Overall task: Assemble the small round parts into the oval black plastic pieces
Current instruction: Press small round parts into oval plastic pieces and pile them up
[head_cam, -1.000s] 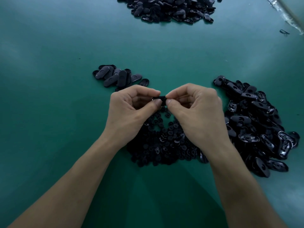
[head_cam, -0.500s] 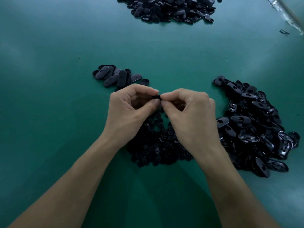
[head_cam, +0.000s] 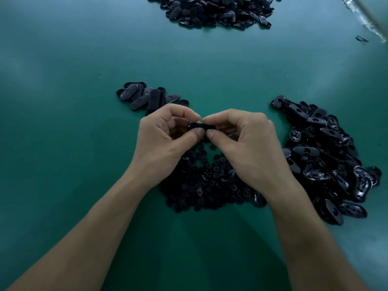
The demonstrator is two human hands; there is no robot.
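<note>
Hands: left hand (head_cam: 165, 141) and right hand (head_cam: 247, 148) are brought together above the middle of the desk (head_cam: 63, 122), fingers curled, thumb tips almost touching. Each pinches one end of a single oval black piece (head_cam: 199, 127) between thumb and forefinger.

Piece position: held off the desk, dead centre between the two hands. Long axis runs 9 o'clock to 3 o'clock, so each hand has one end and neither is nearer than the other. Only the top middle of the piece shows; the ends are covered by fingertips.

Round part: cannot tell whether one is already seated in the piece. The thumbs hide the underside.

Supplies, read from the held piece:
- heap of small round parts (head_cam: 210, 181) at 6 o'clock, directly under the wrists, near.
- pile of loose oval pieces (head_cam: 327, 156) at 4 o'clock, just beside the right hand.
- small group of oval pieces (head_cam: 147, 97) at 10 o'clock, near the left hand's knuckles; probably finished ones.
- far heap (head_cam: 216, 11) at 12 o'clock, well apart.

Judgement: a press-in step is in hand. With the axis lying crosswise, the thumbs can squeeze toward each other.
</note>
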